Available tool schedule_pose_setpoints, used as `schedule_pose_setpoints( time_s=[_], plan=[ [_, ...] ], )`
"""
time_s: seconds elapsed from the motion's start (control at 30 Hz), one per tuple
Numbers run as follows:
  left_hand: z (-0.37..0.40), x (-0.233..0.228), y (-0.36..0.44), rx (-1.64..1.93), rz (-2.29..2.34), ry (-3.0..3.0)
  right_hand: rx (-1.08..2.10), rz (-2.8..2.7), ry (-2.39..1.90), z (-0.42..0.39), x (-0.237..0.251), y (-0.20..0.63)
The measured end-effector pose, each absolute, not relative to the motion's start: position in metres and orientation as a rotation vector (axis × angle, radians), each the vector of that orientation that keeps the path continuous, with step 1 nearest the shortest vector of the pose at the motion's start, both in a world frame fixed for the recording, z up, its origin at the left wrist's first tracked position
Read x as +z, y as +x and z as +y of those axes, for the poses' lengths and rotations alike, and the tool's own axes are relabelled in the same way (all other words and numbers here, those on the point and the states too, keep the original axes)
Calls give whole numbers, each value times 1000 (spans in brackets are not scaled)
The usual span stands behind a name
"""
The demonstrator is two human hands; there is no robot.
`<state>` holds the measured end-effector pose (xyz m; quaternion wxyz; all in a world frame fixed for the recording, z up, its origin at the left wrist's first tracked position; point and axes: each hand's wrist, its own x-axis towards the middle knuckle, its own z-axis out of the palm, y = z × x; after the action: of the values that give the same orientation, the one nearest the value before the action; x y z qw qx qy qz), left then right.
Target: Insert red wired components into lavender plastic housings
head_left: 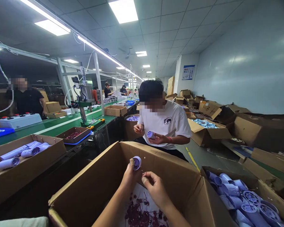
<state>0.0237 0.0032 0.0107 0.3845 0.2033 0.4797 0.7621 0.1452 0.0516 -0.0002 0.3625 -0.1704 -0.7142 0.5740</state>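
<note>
My left hand [128,176] grips a lavender plastic cylinder [137,163] over the large cardboard box [85,186], its open round end turned up towards me. Just right of it is my right hand [157,189], with thumb and forefinger pinched together near the cylinder's lower end. Whatever lies between those fingertips is too small to make out. Below both hands, on a pale sheet inside the box, lies a heap of small dark red round parts with thin wire-like leads [139,211].
A co-worker [165,123] sits across the box, holding a similar cylinder. At right, a carton [281,205] holds many lavender cylinders. Another carton [59,146] with cylinders stands left, before the green conveyor [49,124] and a press machine [84,97]. A tray of red parts [73,134] sits beside it.
</note>
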Motion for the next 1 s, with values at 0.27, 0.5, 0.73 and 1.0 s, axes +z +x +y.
schedule_pose_setpoints(
  time_s=[0.27, 0.5, 0.73, 1.0],
  plan=[
    [-10, 29, 24, 2071, 1210, 448, 1881, -1765, -341, 54, 14, 159],
    [-12, 27, 18, 1956, 1054, 493, 1770, -1698, -325, 55, 16, 166],
    [-21, 21, 7, 1667, 1571, 882, 1837, -1677, -339, 61, 28, 179],
    [-21, 32, 16, 1549, 1947, 1410, 1475, -1959, -201, 63, 25, 182]
  ],
)
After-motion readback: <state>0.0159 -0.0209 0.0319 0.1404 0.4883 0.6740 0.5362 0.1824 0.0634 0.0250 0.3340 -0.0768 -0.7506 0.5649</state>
